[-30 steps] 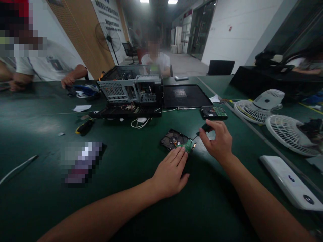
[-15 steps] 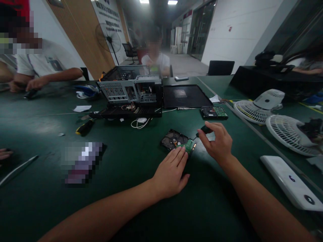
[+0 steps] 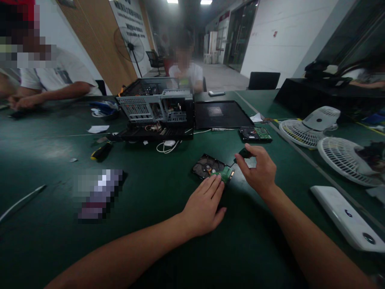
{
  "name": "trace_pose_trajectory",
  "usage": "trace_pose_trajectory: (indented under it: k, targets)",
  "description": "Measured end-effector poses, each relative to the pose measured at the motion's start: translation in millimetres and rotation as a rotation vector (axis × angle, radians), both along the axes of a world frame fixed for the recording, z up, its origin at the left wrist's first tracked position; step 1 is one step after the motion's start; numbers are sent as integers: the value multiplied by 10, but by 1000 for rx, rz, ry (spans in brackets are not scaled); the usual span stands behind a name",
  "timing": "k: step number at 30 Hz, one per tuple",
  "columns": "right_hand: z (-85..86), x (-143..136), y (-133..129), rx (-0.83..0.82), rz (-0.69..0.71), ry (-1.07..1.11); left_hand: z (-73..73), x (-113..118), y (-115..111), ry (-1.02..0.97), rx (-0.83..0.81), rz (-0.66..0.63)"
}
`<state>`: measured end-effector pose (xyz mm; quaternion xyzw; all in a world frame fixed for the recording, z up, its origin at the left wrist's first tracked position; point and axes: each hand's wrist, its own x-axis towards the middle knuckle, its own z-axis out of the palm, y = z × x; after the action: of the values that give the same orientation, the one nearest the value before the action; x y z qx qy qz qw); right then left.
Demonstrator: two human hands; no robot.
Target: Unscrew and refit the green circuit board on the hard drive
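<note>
A hard drive (image 3: 203, 165) with a green circuit board (image 3: 226, 173) at its right end lies on the green table in front of me. My left hand (image 3: 204, 204) rests its outstretched fingertips on the board's near edge, with the thumb apart. Pinched between the thumb and fingers of my right hand (image 3: 258, 167) is a dark-handled screwdriver (image 3: 245, 153). Its thin shaft slants down to the left, and the tip meets the board's upper right side. Whether it sits in a screw is too small to tell.
An opened computer case (image 3: 156, 110) stands at the back, with a black panel (image 3: 222, 115) beside it. Another hard drive (image 3: 255, 135) lies behind my right hand. White fan parts (image 3: 300, 132) and a white device (image 3: 345, 216) are right; a yellow-black tool (image 3: 101, 151) lies left.
Both my hands and the hard drive have hardly moved. The person at the left has shifted their hands left and closer together. Fingers at the far left edge have left the view.
</note>
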<state>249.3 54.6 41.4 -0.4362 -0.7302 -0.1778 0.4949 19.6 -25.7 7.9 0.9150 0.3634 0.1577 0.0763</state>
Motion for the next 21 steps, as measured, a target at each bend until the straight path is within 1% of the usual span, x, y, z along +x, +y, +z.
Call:
trace_pose_trajectory:
  k: [5, 9, 15, 21]
  targets:
    - [31, -2, -20, -19, 49, -19, 9, 1, 1, 3, 0, -1]
    - [22, -26, -4, -16, 85, -12, 2, 3, -2, -7, 2, 0]
    - [4, -26, -1, 48, -23, -26, 8, -4, 4, -2, -8, -4]
    - [16, -13, -11, 31, 11, -45, 17, 4, 3, 12, -10, -3]
